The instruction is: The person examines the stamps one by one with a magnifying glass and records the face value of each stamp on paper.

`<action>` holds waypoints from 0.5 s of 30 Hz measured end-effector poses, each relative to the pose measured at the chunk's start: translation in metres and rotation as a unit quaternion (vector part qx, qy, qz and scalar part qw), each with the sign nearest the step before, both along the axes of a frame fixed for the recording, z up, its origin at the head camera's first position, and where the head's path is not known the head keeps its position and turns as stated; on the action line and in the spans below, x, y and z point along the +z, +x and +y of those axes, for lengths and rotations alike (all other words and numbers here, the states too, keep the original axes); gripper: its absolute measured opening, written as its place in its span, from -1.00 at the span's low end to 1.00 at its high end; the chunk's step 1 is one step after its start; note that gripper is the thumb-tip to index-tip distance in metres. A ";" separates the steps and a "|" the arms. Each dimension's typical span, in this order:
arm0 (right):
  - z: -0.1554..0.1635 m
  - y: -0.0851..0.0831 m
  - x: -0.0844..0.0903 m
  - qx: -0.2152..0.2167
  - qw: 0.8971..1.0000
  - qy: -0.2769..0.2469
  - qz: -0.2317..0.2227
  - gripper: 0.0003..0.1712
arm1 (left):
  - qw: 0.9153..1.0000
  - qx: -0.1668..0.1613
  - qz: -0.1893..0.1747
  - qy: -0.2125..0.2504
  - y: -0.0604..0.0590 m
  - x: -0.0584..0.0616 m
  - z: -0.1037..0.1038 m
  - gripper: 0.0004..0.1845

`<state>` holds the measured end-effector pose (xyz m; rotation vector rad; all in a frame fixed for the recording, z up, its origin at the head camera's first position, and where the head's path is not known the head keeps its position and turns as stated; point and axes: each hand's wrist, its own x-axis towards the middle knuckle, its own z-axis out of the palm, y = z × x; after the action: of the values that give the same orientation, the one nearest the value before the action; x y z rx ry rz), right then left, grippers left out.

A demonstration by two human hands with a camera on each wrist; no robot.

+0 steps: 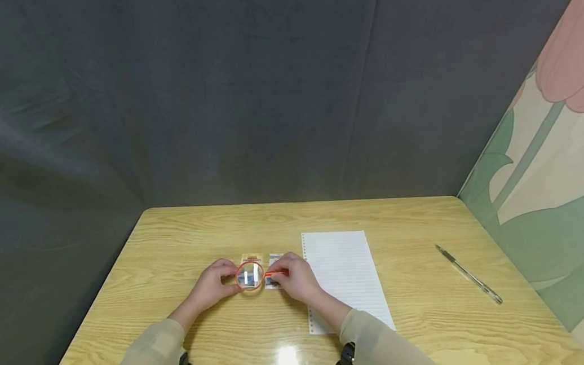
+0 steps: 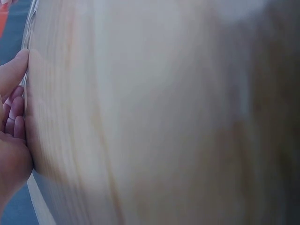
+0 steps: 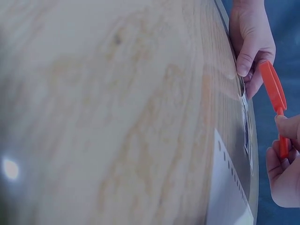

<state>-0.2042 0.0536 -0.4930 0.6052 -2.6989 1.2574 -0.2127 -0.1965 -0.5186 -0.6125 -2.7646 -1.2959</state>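
I hold a small magnifying glass (image 1: 250,276) with an orange rim over the middle of the wooden table (image 1: 184,241), its round lens hovering above two small printed cards (image 1: 274,262) that lie side by side on the wood. Through the lens I can see pale bars of one card, but the print is too small to read. My right hand (image 1: 296,278) pinches the orange handle between thumb and curled fingers, to the right of the lens; the right wrist view shows the handle (image 3: 281,136) running up from my fingers to the orange rim. My left hand (image 1: 212,284) sits on the other side of the lens, fingers curled with the tips at the edge of the left card, just beside the rim; whether they press the card or only touch it I cannot tell. The left wrist view shows only my fingers (image 2: 14,117) against blurred wood.

Just to the right of the cards lies a lined sheet of paper (image 1: 344,275) with punched holes along its left edge, my right forearm crossing its near corner. Well apart, near the right edge of the table, lies a pen (image 1: 468,275), set at a slant.
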 end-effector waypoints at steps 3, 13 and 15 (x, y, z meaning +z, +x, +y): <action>0.000 0.000 0.001 0.000 1.000 -0.004 0.003 -0.93 | 1.000 0.001 -0.003 0.000 0.000 0.000 0.000 -0.72; 0.001 0.001 -0.001 0.000 1.000 -0.001 -0.001 -0.94 | 1.000 0.006 -0.008 -0.008 0.001 0.002 0.000 -0.66; 0.001 0.001 -0.002 -0.001 1.000 -0.001 -0.005 -0.94 | 1.000 0.007 -0.010 -0.009 0.001 0.002 0.000 -0.66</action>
<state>-0.2032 0.0544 -0.4953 0.5967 -2.7056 1.2649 -0.2121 -0.1968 -0.5169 -0.5840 -2.7936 -1.2825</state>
